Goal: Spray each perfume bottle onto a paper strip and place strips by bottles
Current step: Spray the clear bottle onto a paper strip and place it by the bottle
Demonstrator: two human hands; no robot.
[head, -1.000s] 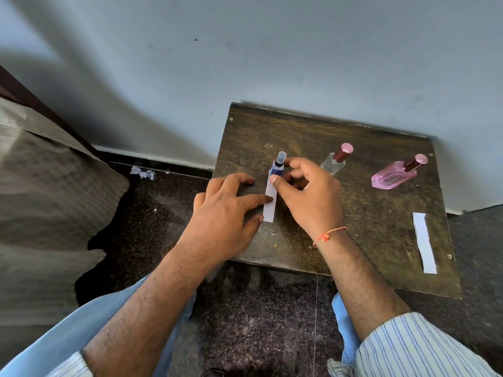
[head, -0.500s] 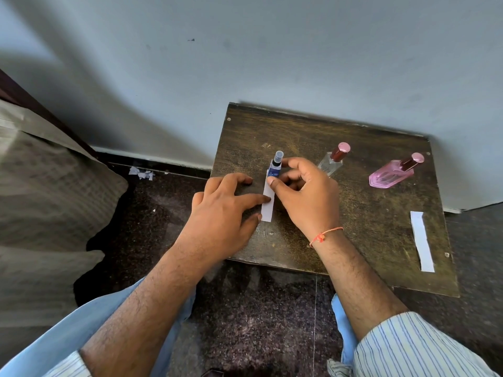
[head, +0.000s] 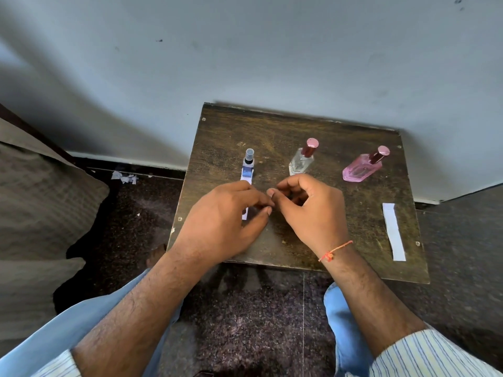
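A small blue perfume bottle (head: 248, 166) stands at the left of the dark wooden table (head: 277, 126). A white paper strip (head: 245, 214) lies in front of it, mostly hidden under my left hand (head: 226, 219), whose relaxed fingers lie over it. My right hand (head: 309, 210) hovers just right of the left, fingers loosely curled, holding nothing. Behind it stands a clear bottle (head: 300, 162) with a maroon cap. A pink bottle (head: 362, 170) stands further right. A second paper strip (head: 393, 231) lies near the table's right edge.
The table stands against a pale wall (head: 272, 63). A grey cushion (head: 40, 213) sits to the left on the dark speckled floor (head: 245, 322). Paper scraps (head: 125, 177) lie by the skirting. My knees in blue trousers are below the table's front edge.
My right hand has let go of the blue bottle and pulled back toward me. The bottle now stands free. My left hand has shifted slightly right over the strip.
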